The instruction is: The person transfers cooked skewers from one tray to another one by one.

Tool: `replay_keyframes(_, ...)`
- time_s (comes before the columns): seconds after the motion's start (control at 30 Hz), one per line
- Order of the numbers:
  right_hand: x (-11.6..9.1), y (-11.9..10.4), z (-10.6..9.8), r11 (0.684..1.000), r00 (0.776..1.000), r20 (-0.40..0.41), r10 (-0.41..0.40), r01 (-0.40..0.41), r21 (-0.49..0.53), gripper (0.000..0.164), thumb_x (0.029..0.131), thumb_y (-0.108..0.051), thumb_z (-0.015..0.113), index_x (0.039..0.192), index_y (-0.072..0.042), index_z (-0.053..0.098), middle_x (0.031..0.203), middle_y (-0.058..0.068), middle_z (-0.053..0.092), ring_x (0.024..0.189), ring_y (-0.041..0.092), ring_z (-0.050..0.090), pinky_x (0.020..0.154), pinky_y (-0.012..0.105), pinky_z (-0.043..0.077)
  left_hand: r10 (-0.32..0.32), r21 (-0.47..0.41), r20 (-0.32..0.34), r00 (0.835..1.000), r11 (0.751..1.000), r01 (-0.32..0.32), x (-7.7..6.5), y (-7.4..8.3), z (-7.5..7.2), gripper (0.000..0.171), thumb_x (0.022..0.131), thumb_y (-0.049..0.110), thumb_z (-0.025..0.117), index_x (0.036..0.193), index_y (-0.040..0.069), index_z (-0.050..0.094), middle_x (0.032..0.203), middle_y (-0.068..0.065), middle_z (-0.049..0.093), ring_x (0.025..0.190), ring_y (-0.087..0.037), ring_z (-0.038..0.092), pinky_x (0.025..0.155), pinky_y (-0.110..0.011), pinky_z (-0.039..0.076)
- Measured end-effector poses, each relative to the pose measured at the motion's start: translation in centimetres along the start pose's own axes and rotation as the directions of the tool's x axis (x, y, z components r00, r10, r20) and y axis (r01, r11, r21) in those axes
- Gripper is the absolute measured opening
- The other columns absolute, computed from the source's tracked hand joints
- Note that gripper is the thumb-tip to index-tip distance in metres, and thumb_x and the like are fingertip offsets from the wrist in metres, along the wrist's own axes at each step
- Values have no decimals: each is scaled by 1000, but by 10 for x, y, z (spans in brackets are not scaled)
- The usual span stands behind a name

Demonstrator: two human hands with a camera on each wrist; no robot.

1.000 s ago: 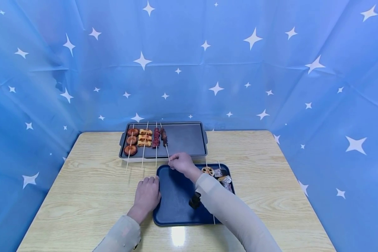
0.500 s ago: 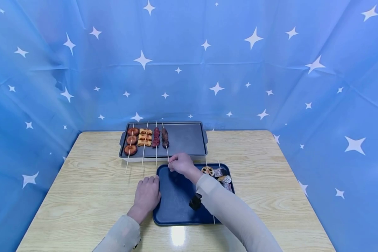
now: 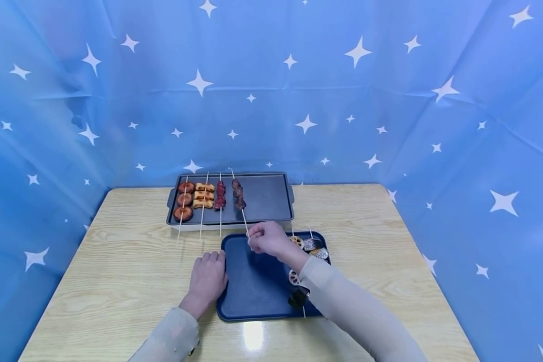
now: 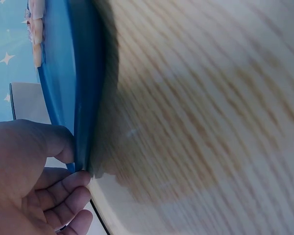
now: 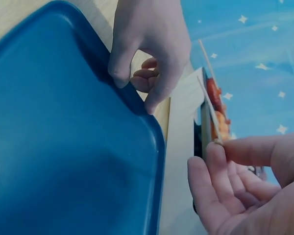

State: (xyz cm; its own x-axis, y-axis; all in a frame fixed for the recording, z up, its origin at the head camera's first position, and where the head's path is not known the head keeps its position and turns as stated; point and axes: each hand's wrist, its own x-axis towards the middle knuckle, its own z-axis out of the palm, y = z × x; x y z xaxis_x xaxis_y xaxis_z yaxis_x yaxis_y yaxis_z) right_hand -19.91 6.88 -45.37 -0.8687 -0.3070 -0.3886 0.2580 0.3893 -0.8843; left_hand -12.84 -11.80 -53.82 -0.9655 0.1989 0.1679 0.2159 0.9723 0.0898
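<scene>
My right hand (image 3: 269, 239) pinches the bare lower end of a wooden skewer threaded with dark brown meat chunks (image 3: 238, 193). That skewer slants over the black griddle (image 3: 268, 197), its handle end reaching the near tray. With thumb and fingers my left hand (image 3: 208, 276) grips the rim of the dark blue tray (image 3: 249, 304) near its far left corner. The left wrist view shows the left hand (image 4: 34, 171) on the tray edge. In the right wrist view the stick end is held between the right hand's (image 5: 250, 186) thumb and index finger.
Left of the held skewer on the griddle lie a red meat skewer (image 3: 220, 195), a yellow-piece skewer (image 3: 203, 195) and a round brown-slice skewer (image 3: 184, 200). Lotus root (image 3: 296, 243) and silvery fish-like skewers (image 3: 319, 253) lie at the tray's right, partly under the right forearm.
The dark meat skewer has shifted right, away from the red one, with my right hand drawing slightly right and nearer. My left hand keeps its grip on the tray. The head view has shifted slightly.
</scene>
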Motion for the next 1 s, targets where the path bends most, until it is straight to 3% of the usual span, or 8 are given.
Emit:
replay_keyframes(0.63,-44,17,-23,1000,999,38,-14,15,-15,15,90,-7,64,104,-2,65,91,14,69,75,18,67,72,35,59,-4,-9,5,1000,1000,4,1,0,-2,44,78,17,69,117,-2,65,104,-16,69,95,-33,64,78,-47,51)
replay_keyframes(1.0,-64,31,-27,999,993,114,-36,39,-22,13,88,-2,63,99,5,63,79,7,66,69,16,67,67,33,59,4,-15,-24,1000,1000,-4,1,1,-1,43,77,16,69,116,-2,66,102,-17,69,93,-34,63,76,-47,51)
